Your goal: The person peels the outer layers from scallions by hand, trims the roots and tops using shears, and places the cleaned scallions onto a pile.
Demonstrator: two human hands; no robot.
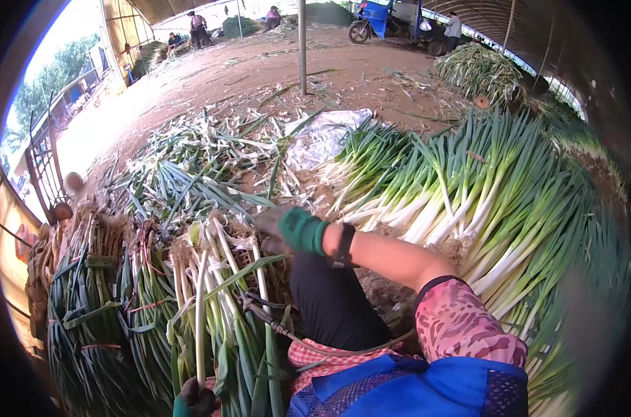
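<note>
My right hand [288, 229], in a green and grey glove, is out over my knee near the root ends of the unpeeled green onions [242, 306]; its fingers are smeared by motion. At the bottom, my left hand [196, 399], also gloved, is closed around one green onion [201, 313], whose white stalk points up and away from me. A hose [281, 329] crosses in front of my lap. To the right lies a wide pile of cleaned green onions [461, 201] with white stalks and green leaves.
Tied onion bundles [96, 313] are at the left. Stripped leaves [183, 174] and a white cloth [326, 135] lie ahead. A metal pole [302, 48] rises beyond. Farther back are several people, a blue three-wheeled vehicle [374, 19] and another onion heap [479, 73].
</note>
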